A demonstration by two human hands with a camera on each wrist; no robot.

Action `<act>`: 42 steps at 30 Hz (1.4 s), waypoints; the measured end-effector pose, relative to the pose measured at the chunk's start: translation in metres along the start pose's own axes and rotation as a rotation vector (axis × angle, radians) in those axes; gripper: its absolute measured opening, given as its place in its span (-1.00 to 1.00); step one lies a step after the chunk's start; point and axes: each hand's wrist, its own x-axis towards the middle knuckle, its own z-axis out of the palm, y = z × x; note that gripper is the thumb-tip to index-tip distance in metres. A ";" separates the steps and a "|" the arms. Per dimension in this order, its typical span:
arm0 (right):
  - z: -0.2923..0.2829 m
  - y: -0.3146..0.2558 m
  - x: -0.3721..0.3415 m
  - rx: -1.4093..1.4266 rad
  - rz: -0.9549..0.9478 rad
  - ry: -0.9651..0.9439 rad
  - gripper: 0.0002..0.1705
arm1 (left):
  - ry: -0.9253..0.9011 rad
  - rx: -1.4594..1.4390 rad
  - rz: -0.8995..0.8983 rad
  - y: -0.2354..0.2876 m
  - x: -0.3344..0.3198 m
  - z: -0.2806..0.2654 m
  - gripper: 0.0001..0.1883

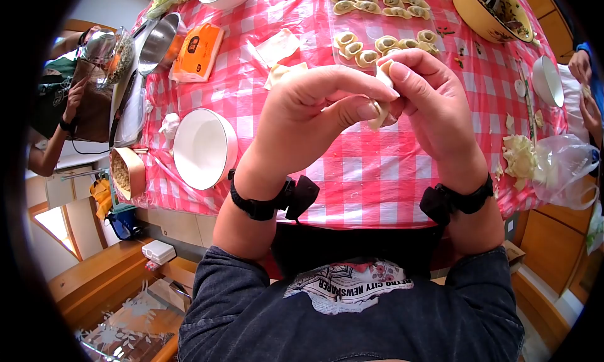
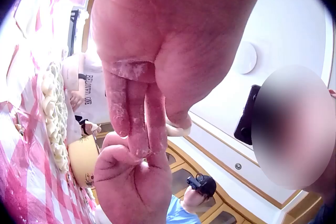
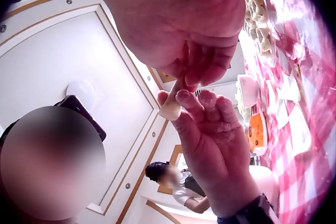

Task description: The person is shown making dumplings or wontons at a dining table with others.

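Both hands are raised over the checkered cloth, fingertips close together around one small folded piece of dough (image 1: 380,113). My left hand (image 1: 308,107) pinches its lower end between thumb and forefinger. The upper end is pinched by my right hand (image 1: 434,104). From the right wrist view, the dough (image 3: 170,109) shows as a pale strip between the right hand (image 3: 178,24) and the left hand (image 3: 215,145). Seen from the left wrist, the left hand (image 2: 168,40) mostly hides it, leaving a pale edge (image 2: 178,130). White flour marks the fingers.
Rows of folded dumplings (image 1: 368,2) lie beyond the hands, with loose wrappers (image 1: 278,46) left of them. A yellow filling bowl (image 1: 478,22) stands back right, a white bowl (image 1: 202,149) and orange packet (image 1: 197,52) at left. Other people are at both sides.
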 end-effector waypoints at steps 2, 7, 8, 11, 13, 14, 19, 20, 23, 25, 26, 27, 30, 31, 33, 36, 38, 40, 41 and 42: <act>0.000 0.000 0.000 -0.017 -0.018 0.017 -0.79 | -0.002 0.019 0.004 0.001 0.000 -0.001 -0.81; 0.000 0.003 -0.001 -0.165 -0.148 -0.007 -0.80 | 0.049 -0.087 -0.034 0.002 -0.001 0.002 -0.82; 0.000 0.003 -0.001 -0.165 -0.147 -0.008 -0.80 | 0.050 -0.087 -0.033 0.002 -0.001 0.003 -0.82; 0.002 0.002 -0.001 -0.244 -0.204 0.002 -0.80 | 0.080 -0.144 -0.039 0.001 0.000 0.002 -0.83; 0.004 0.002 -0.002 -0.235 -0.202 0.028 -0.81 | 0.062 -0.080 -0.041 0.002 0.000 0.000 -0.83; 0.004 0.002 -0.002 -0.235 -0.201 0.027 -0.81 | 0.063 -0.081 -0.041 0.001 0.000 -0.001 -0.83; 0.005 0.004 -0.002 -0.265 -0.262 0.062 -0.84 | 0.066 -0.028 -0.060 0.000 0.001 -0.004 -0.84; 0.005 0.004 -0.002 -0.265 -0.261 0.062 -0.84 | 0.067 -0.028 -0.060 -0.001 0.002 -0.004 -0.84; 0.004 0.004 -0.001 -0.414 -0.391 0.037 -0.85 | 0.058 0.020 -0.061 -0.001 0.002 -0.004 -0.85; 0.006 0.002 -0.002 -0.494 -0.427 0.043 -0.87 | 0.063 0.024 -0.094 -0.001 0.002 -0.005 -0.85; 0.007 0.002 -0.003 -0.494 -0.427 0.042 -0.87 | 0.064 0.024 -0.094 -0.002 0.002 -0.005 -0.85; 0.007 0.001 -0.004 -0.577 -0.453 0.067 -0.88 | 0.069 0.023 -0.097 -0.003 0.003 -0.006 -0.84; 0.008 0.003 -0.004 -0.672 -0.495 0.100 -0.90 | 0.083 0.004 -0.107 -0.003 0.002 -0.005 -0.84; 0.008 0.004 -0.004 -0.685 -0.514 0.111 -0.91 | 0.088 -0.013 -0.115 -0.003 0.002 -0.006 -0.83; 0.008 0.005 -0.004 -0.695 -0.522 0.110 -0.90 | 0.073 -0.029 -0.100 -0.004 0.002 -0.008 -0.83; 0.009 0.005 -0.004 -0.710 -0.534 0.127 -0.89 | 0.066 -0.057 -0.086 -0.002 0.002 -0.007 -0.82; 0.009 0.005 -0.004 -0.716 -0.537 0.145 -0.88 | 0.076 -0.071 -0.087 -0.002 0.003 -0.006 -0.81; 0.010 0.005 -0.004 -0.694 -0.526 0.143 -0.89 | 0.097 -0.117 -0.077 -0.003 0.003 -0.005 -0.82; 0.009 0.005 -0.004 -0.694 -0.526 0.143 -0.89 | 0.097 -0.117 -0.077 -0.004 0.003 -0.005 -0.82; 0.009 0.005 -0.004 -0.680 -0.533 0.135 -0.89 | 0.090 -0.112 -0.068 -0.006 0.002 -0.006 -0.83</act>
